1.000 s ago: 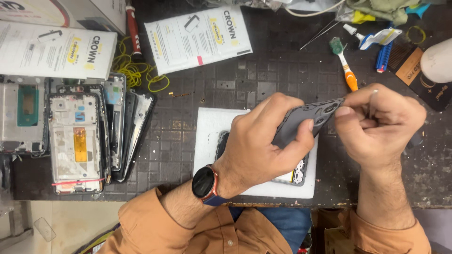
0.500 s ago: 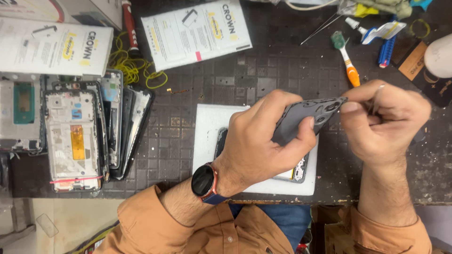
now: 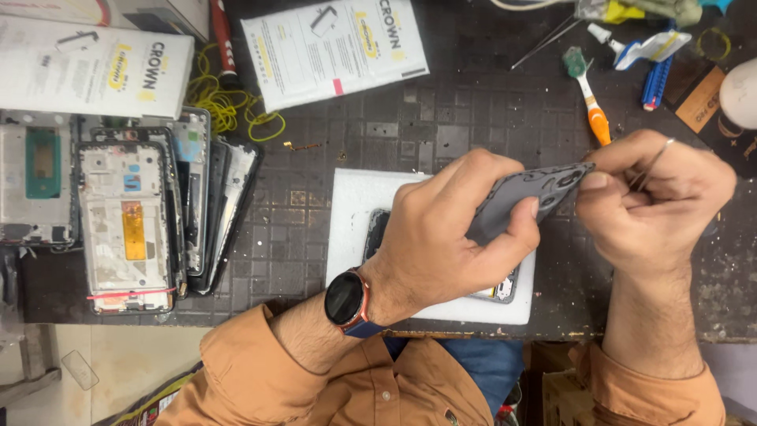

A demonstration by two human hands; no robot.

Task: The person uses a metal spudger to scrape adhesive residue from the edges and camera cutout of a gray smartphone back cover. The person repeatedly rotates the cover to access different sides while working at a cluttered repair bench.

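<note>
Phone frames (image 3: pixel 130 225) stacked at the far left of the worktop (image 3: pixel 473 118) lie stripped, screens and boards bare, with a tangle of yellow rubber bands (image 3: pixel 229 106) above them. Further right, a white foam pad (image 3: pixel 347 229) carries an opened phone body (image 3: pixel 378 237), mostly hidden under the left hand (image 3: pixel 453 241). That hand's grip is clamped on a dark grey back cover (image 3: pixel 520 201), lifted clear of the phone and tilted, so the cover is already off. The right hand (image 3: pixel 658 201) is pinched shut on metal tweezers (image 3: pixel 653 166), its thumb touching the cover's camera end. Work there looks under way; the phone below stays open, so reassembly seems left. An orange-handled brush (image 3: pixel 590 95) lies above.
</note>
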